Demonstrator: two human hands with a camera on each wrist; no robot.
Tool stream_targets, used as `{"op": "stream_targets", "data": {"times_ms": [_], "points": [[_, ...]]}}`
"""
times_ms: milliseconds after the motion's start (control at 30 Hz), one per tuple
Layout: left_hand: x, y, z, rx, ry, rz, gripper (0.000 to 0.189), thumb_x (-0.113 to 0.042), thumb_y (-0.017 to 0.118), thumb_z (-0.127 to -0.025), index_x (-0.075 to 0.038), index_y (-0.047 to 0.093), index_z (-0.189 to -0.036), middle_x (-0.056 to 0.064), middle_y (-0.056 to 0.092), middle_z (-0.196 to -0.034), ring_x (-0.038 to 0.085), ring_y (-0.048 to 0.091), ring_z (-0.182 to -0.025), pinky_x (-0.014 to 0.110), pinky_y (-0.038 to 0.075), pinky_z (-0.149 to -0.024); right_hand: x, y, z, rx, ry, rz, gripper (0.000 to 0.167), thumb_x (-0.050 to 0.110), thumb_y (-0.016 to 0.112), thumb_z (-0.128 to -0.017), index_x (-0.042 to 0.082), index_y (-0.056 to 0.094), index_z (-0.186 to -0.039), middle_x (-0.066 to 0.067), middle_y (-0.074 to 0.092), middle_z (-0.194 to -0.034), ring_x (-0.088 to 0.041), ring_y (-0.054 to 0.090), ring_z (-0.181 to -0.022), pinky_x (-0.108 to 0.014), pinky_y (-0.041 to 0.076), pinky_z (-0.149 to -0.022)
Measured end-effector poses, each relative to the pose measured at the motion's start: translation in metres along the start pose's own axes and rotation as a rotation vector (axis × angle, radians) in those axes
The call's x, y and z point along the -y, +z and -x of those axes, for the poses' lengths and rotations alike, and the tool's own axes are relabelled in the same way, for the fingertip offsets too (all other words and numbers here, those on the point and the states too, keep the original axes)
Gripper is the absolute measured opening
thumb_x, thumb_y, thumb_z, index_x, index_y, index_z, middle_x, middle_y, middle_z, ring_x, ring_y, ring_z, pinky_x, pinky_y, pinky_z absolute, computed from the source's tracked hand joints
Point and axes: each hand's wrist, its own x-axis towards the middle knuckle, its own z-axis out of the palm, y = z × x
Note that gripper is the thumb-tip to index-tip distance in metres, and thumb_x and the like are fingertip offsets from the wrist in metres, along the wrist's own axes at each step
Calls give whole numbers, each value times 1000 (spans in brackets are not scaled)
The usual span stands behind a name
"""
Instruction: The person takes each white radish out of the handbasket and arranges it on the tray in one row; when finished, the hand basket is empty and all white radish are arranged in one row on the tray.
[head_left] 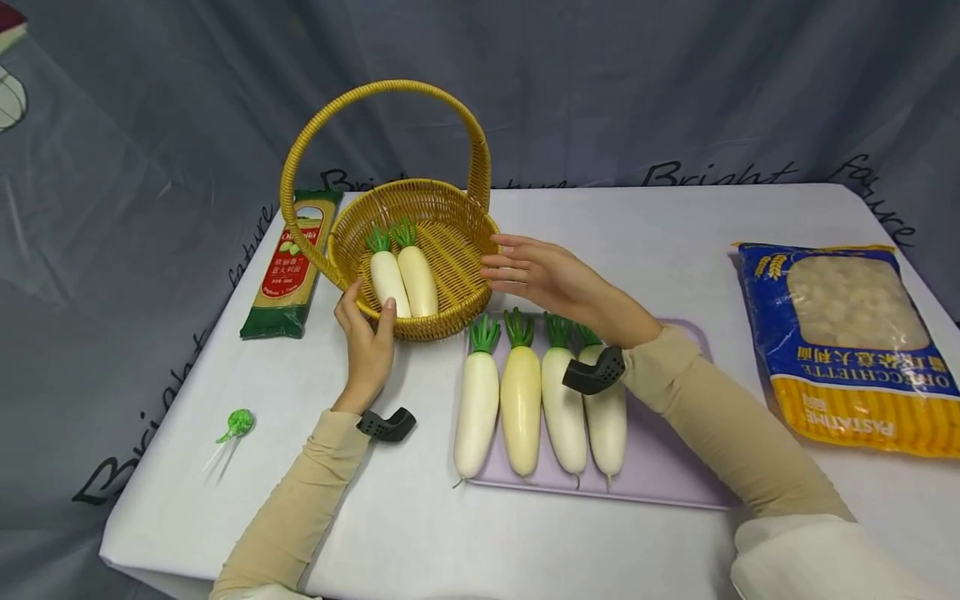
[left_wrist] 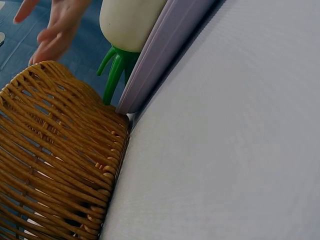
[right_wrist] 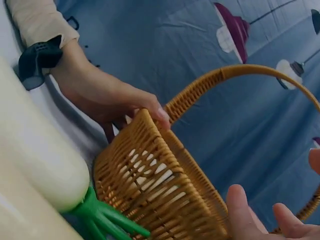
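A wicker basket (head_left: pixel 431 328) with a tall arched handle stands near the table's back left. Inside it lie a white radish (head_left: pixel 389 283) and a yellowish radish (head_left: pixel 417 280), green tops pointing away. My left hand (head_left: pixel 366 346) holds the basket's front left rim, its thumb over the edge in the right wrist view. By the right rim, my right hand (head_left: pixel 551 279) has its fingers extended and carries nothing; whether the fingertips touch the wicker I cannot tell. Several more radishes (head_left: pixel 521 408) lie side by side on a lilac tray (head_left: pixel 667 458), partly under my right forearm.
Left of the basket lies a pasta packet (head_left: pixel 281 279), partly behind the handle. A blue and yellow pasta bag (head_left: pixel 847 350) rests at the table's right. A small green-headed item on a pale stick (head_left: pixel 239 423) lies at the left. Grey curtains hang behind the white tabletop.
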Motion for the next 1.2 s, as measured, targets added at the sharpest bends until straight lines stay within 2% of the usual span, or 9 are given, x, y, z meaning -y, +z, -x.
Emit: {"op": "stream_targets", "data": {"times_ms": [100,267,433,567,700,833,967,1067,1200], "points": [[0,0,0,-1,1,0,57,-38,42,-94,-15,17,-140,13,12,-140,24,14,-135,46,14,-110,-4,6,-20,14,18,-89,53,17,33,-98,9,10,-146,-20,12,-150,-32,20,-138,-40,22,-111],[0,0,1,4,-9,-10,57,-38,42,-94,-15,17,-140,14,12,-140,26,15,-136,47,15,-110,-12,19,-49,-52,57,-198,57,16,39,-96,10,11,-145,-21,8,-150,-33,19,-137,-38,25,-110],[0,0,3,4,-8,-14,57,-38,42,-94,-15,17,-140,14,11,-139,26,14,-135,47,15,-110,-19,31,-73,-146,67,-125,60,16,41,-96,11,9,-146,-21,4,-150,-38,20,-135,-45,28,-107],[0,0,2,3,-1,-19,58,-38,42,-94,-14,17,-140,15,12,-139,26,14,-135,47,14,-110,-22,39,-88,-241,94,28,65,19,47,-94,13,9,-146,-20,11,-148,-39,27,-132,-50,36,-100],[0,0,1,-5,0,-20,57,-38,42,-94,-14,17,-139,14,13,-139,25,15,-135,46,14,-110,-22,45,-96,-296,157,196,69,23,50,-92,15,7,-145,-14,17,-147,-39,30,-129,-49,41,-95],[0,-1,1,-9,-7,-13,58,-39,43,-93,-15,18,-139,14,13,-139,25,15,-135,45,14,-110,-21,50,-101,-292,259,331,77,26,52,-91,20,-2,-146,-8,13,-150,-41,33,-128,-49,46,-87],[0,-1,1,-8,-22,-8,58,-40,43,-93,-15,18,-139,13,13,-139,25,14,-135,45,13,-110,-22,53,-104,-270,350,449,87,30,54,-89,22,-12,-145,-9,6,-152,-39,45,-115,-47,50,-82],[-1,-1,2,-7,-27,-7,59,-41,43,-93,-15,18,-140,13,12,-140,24,13,-136,46,13,-111,-25,56,-105,-274,334,668,93,34,56,-87,16,-14,-145,-14,7,-152,-36,45,-116,-45,46,-91],[-1,-1,2,1,-24,-10,60,-41,43,-93,-14,17,-140,13,12,-141,24,13,-136,47,13,-110,-31,62,-105,-326,260,981,94,37,58,-85,6,-8,-145,-24,13,-149,-35,23,-135,-45,30,-106]]}}
